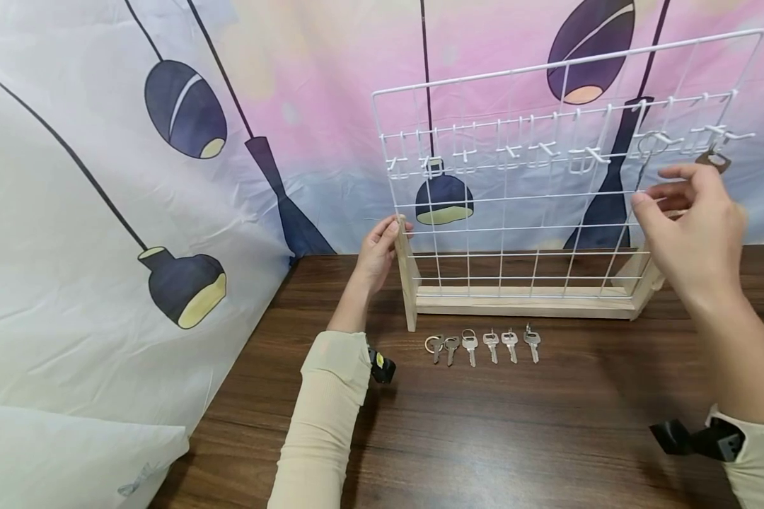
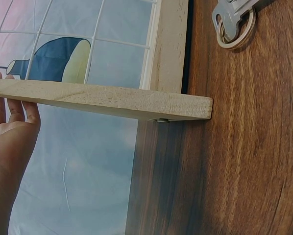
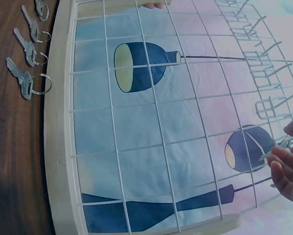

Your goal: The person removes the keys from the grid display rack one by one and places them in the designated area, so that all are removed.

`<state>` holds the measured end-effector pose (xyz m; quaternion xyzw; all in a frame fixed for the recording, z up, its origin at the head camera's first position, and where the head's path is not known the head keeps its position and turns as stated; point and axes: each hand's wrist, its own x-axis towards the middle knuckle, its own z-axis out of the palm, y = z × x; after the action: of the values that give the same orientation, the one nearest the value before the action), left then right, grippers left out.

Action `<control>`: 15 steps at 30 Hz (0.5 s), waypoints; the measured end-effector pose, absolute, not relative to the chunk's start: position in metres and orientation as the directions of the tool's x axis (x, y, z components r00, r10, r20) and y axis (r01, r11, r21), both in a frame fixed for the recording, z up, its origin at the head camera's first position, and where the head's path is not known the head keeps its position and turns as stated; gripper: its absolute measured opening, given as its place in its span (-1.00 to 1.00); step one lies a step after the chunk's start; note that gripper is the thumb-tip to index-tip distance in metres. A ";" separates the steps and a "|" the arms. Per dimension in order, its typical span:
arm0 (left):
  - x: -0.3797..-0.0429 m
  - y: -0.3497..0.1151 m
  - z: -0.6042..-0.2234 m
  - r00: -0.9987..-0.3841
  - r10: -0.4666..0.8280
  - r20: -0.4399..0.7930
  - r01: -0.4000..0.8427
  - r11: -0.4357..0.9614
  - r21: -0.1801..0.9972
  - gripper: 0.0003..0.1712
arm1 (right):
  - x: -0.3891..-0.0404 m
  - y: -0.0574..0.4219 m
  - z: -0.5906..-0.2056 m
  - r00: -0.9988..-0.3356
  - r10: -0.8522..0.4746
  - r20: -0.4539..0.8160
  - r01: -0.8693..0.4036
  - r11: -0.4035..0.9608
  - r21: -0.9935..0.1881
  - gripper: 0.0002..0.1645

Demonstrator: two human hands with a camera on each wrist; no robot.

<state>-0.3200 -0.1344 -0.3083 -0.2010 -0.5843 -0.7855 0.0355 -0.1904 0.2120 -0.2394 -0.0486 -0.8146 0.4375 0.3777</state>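
My right hand [image 1: 700, 230] is raised at the right part of a white wire grid rack [image 1: 503, 230]. Between thumb and fingers it pinches a key [image 1: 641, 174], whose ring [image 1: 652, 143] overlaps a white hook in the head view. Just right of it, another key [image 1: 713, 161] hangs from the end hook. With fingers behind and thumb in front, my left hand [image 1: 377, 251] grips the rack's left wooden post [image 1: 407, 276]. The left wrist view shows those fingers against the wooden post [image 2: 102, 98].
Several keys with rings [image 1: 470, 346] lie in a row on the dark wooden table [image 1: 484, 438] before the rack's wooden base [image 1: 522, 305]. Along the upper grid, white hooks [image 1: 541, 150] stick out towards me. A printed cloth [image 1: 331, 85] hangs behind and to the left.
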 end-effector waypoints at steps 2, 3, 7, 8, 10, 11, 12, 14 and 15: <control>-0.320 -0.134 -0.308 -0.916 0.180 0.357 0.290 -0.317 0.903 -0.55 | -0.194 0.212 -0.236 -0.706 0.418 0.572 -0.222 0.636 -0.739 -0.57; -0.320 -0.134 -0.308 -0.916 0.181 0.358 0.290 -0.318 0.903 -0.55 | -0.197 0.212 -0.235 -0.706 0.418 0.572 -0.209 0.648 -0.732 -0.54; -0.319 -0.135 -0.308 -0.914 0.187 0.359 0.289 -0.319 0.902 -0.51 | -0.204 0.212 -0.233 -0.693 0.439 0.572 -0.170 0.672 -0.721 -0.50; -0.319 -0.135 -0.308 -0.913 0.190 0.361 0.290 -0.319 0.902 -0.51 | -0.206 0.212 -0.233 -0.692 0.449 0.566 -0.165 0.665 -0.729 -0.50; -0.319 -0.135 -0.308 -0.913 0.190 0.361 0.290 -0.320 0.902 -0.50 | -0.207 0.213 -0.232 -0.697 0.468 0.543 -0.154 0.641 -0.752 -0.51; -0.319 -0.135 -0.308 -0.913 0.191 0.361 0.289 -0.322 0.902 -0.50 | -0.208 0.213 -0.231 -0.698 0.476 0.535 -0.154 0.630 -0.761 -0.52; -0.319 -0.135 -0.308 -0.913 0.191 0.361 0.289 -0.322 0.901 -0.50 | -0.209 0.214 -0.231 -0.699 0.482 0.528 -0.160 0.615 -0.772 -0.57; -0.319 -0.135 -0.308 -0.912 0.191 0.362 0.290 -0.321 0.902 -0.50 | -0.210 0.214 -0.230 -0.707 0.489 0.511 -0.173 0.581 -0.795 -0.66; -0.319 -0.135 -0.307 -0.913 0.190 0.361 0.290 -0.320 0.902 -0.50 | -0.210 0.214 -0.230 -0.710 0.489 0.506 -0.180 0.569 -0.803 -0.70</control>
<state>-0.3188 -0.1346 -0.3074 -0.2063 -0.5822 -0.7858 0.0319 -0.2099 0.2145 -0.2295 -0.0959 -0.8055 0.4544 0.3682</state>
